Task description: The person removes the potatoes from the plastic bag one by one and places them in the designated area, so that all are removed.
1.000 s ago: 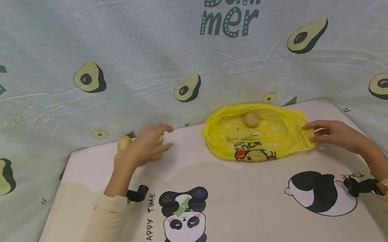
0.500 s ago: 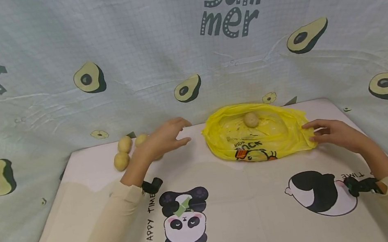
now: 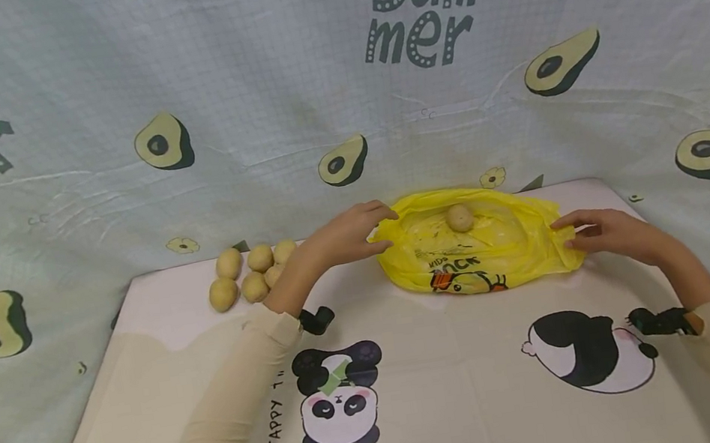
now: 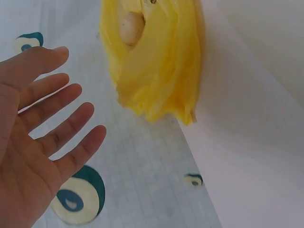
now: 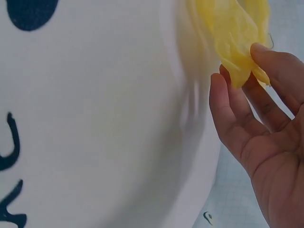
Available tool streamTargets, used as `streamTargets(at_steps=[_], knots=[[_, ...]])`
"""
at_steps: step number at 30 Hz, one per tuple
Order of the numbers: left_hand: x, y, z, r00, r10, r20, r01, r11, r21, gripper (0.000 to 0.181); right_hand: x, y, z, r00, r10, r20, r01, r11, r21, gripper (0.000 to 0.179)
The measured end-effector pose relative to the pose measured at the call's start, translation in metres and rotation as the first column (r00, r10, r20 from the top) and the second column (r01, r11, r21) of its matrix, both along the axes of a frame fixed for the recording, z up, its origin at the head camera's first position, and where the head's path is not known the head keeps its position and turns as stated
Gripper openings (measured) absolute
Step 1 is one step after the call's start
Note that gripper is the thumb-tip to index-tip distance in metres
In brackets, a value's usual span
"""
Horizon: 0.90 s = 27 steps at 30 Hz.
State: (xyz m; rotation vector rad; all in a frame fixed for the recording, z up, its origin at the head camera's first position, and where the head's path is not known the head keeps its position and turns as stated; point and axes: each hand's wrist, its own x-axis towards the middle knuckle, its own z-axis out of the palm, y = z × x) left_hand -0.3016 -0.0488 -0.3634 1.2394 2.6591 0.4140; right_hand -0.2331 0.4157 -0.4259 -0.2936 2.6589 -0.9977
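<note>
A yellow plastic bag (image 3: 484,264) with a printed duck lies spread with its mouth open toward the back of the table. One potato (image 3: 460,218) sits inside it. My left hand (image 3: 347,238) is at the bag's left edge, fingers spread and holding nothing; the left wrist view shows the palm (image 4: 28,171) apart from the plastic. At the opposite end, my right hand (image 3: 619,233) pinches the bag's right edge between thumb and fingers, as the right wrist view shows on the crumpled yellow plastic (image 5: 235,42).
Several potatoes (image 3: 254,286) lie grouped at the back left of the table, partly behind my left forearm. A patterned cloth (image 3: 266,75) hangs along the table's back edge. Panda prints (image 3: 339,413) mark the tabletop cover.
My left hand has moved right from above the potatoes to the bag's left edge, uncovering more of the potatoes. My right hand stays at the bag's right edge.
</note>
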Motion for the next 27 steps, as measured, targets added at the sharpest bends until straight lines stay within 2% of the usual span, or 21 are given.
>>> streamTargets(at_steps=[4, 11, 19, 27], knots=[[-0.003, 0.017, -0.002, 0.999, -0.016, 0.030, 0.016, 1.000, 0.003, 0.049, -0.005, 0.000, 0.001, 1.000, 0.016, 0.015, -0.017, 1.000, 0.024, 0.050], [-0.011, 0.043, -0.013, 0.996, -0.070, 0.056, 0.071, 0.997, -0.005, 0.048, -0.009, -0.002, 0.000, 0.999, 0.049, -0.023, -0.045, 0.989, 0.142, 0.052], [-0.020, 0.070, -0.021, 0.986, -0.116, 0.118, 0.115, 0.993, 0.016, 0.047, -0.009, 0.004, -0.002, 0.999, 0.054, -0.007, -0.052, 0.987, 0.149, 0.053], [-0.034, 0.090, -0.029, 0.979, -0.121, 0.167, 0.122, 0.993, 0.003, 0.048, -0.011, 0.003, -0.006, 0.999, 0.053, -0.003, -0.052, 0.987, 0.155, 0.055]])
